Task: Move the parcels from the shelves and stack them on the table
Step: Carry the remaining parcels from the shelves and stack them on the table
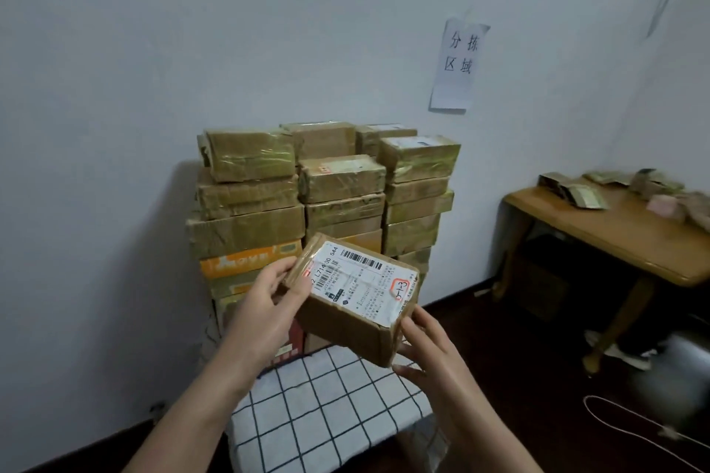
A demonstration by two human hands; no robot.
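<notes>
We face a white wall (345,31) over a dark floor (518,376). At the right, a wooden bench (599,230) carries flat packets (584,194). A paper sign (457,65) hangs above the stack of taped parcels (269,200). Our left hand (261,307) and right hand (430,353) grip one labelled parcel (357,303) at opposite ends, above a checked cloth (326,415).

A: What does the stack of brown taped cardboard parcels (326,180) stand on?
B: Can't tell; the small brown cardboard box with a white label (355,299) covers its lower middle (its fine print is too small to read).
A: And rightward?
B: The light wooden table (599,230) runs off the edge; below, a grey blur (680,365).
</notes>
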